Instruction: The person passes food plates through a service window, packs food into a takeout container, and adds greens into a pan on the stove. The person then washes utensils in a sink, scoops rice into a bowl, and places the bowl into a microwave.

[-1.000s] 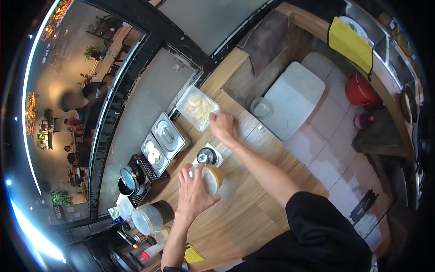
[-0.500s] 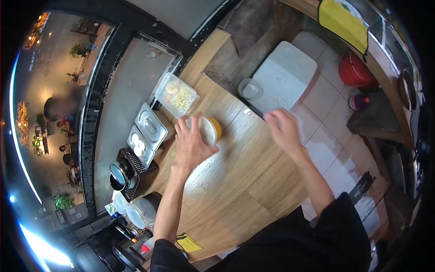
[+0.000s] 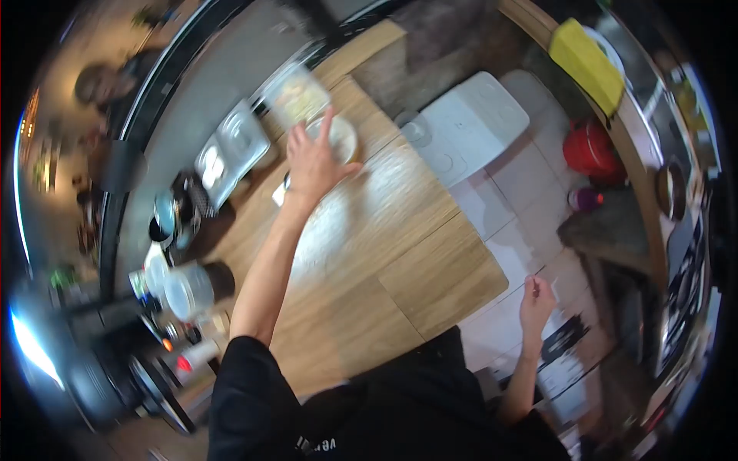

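My left hand [image 3: 311, 163] reaches across the wooden table [image 3: 361, 253], its fingers spread wide beside a round bowl [image 3: 342, 138]. The thumb and forefinger lie along the near side of the bowl; whether they touch it I cannot tell. Just beyond stands a clear plastic container [image 3: 296, 98] with pale, chopped-looking food in it. A small white item [image 3: 279, 195] shows partly from behind my left wrist. My right hand [image 3: 536, 303] is off the table, over the tiled floor, with its fingers curled in and nothing plainly visible in them.
Metal trays [image 3: 234, 150] line the table's left side, near a clear tub [image 3: 188, 292]. A white box-like lid [image 3: 469, 127] with a clear cup [image 3: 415, 129] is beyond the table's right edge. Farther right are a red bucket [image 3: 592, 150] and a yellow cloth [image 3: 588, 65]. A person [image 3: 115, 88] is at the upper left.
The bowl sits closer to the food container, and my left hand has moved along with it. My right hand has dropped back from the table's edge toward my body. The view has shifted.
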Demonstrator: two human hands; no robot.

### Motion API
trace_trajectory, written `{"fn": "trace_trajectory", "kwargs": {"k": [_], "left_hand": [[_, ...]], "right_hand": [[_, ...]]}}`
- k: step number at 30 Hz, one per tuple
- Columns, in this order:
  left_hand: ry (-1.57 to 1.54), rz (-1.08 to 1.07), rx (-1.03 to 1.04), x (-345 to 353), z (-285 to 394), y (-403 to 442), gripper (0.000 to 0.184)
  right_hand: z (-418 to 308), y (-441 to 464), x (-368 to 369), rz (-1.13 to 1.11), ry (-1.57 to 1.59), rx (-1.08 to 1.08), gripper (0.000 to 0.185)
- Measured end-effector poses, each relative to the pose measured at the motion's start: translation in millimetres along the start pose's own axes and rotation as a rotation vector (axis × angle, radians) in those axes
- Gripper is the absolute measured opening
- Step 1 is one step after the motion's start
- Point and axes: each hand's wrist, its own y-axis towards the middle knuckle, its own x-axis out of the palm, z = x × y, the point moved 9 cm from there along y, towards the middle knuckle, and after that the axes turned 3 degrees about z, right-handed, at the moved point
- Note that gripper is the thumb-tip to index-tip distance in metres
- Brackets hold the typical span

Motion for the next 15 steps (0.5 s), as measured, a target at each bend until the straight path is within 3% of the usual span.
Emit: {"fn": "trace_trajectory", "kwargs": {"k": [3, 5, 7, 8, 9, 10, 12, 15], "left_hand": [[-0.129, 0.333, 0.071, -53, 22, -70, 0.1], [-0.371, 0.32, 0.042, -65, 25, -150, 0.071], [-0.466, 0.334, 0.053, -70, 37, -252, 0.055], [-0.514, 0.237, 0.012, -61, 40, -305, 0.047], [-0.576, 0.212, -0.047, -58, 44, -358, 0.039], [-0.746, -0.034, -0.227, -45, 45, -411, 0.035], [-1.056, -0.042, -0.562, -36, 43, -520, 0.032], [-1.001, 0.155, -0.69, -24, 57, -666, 0.034]], "right_hand": [[-39, -24, 2, -0.059, 0.117, -0.202, 0.013], [-87, -55, 7, -0.063, 0.141, -0.4, 0.014], [-126, -98, 30, -0.299, 0.155, -0.552, 0.016], [-144, -122, 41, -0.426, 0.132, -0.622, 0.018], [-164, -145, 50, -0.485, 0.142, -0.696, 0.018], [-182, -175, 67, -0.649, 0.203, -0.753, 0.021], [-209, -228, 90, -0.849, 0.248, -0.865, 0.025], [-268, -323, 118, -1.056, 0.214, -1.194, 0.036]]}}
